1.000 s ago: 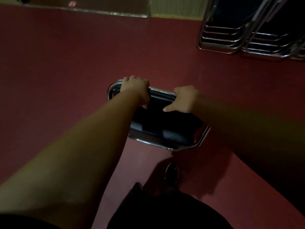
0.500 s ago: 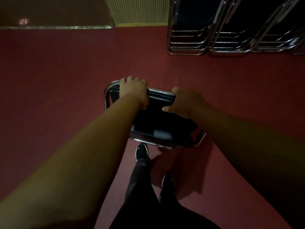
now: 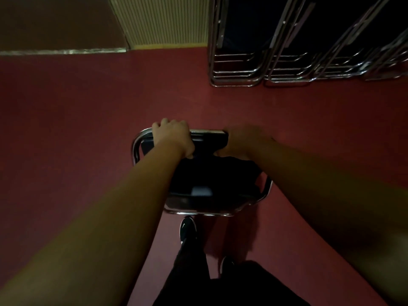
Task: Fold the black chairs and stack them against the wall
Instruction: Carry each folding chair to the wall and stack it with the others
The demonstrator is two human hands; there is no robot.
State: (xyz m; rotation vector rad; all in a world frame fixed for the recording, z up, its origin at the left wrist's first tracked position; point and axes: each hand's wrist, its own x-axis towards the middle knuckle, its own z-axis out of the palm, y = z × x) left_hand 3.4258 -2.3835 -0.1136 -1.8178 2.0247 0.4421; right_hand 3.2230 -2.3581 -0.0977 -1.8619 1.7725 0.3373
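Observation:
A folded black chair (image 3: 207, 173) with a chrome tube frame hangs in front of me above the red floor. My left hand (image 3: 174, 138) grips the left part of its top rail, fingers curled over the far side. My right hand (image 3: 242, 140) grips the right part of the same rail. At the upper right, several folded black chairs (image 3: 287, 51) with chrome legs lean in a row against the wall.
A ribbed beige wall panel (image 3: 163, 21) stands left of the stacked chairs, with a metal floor strip (image 3: 64, 51) and darker floor at the upper left. My black shoes (image 3: 187, 230) step just behind the carried chair. Red floor (image 3: 88, 129) lies between me and the stack.
I have walked forward with the chair in both hands. The stacked chairs and wall panel have come closer and shifted left in view. My left foot has stepped ahead.

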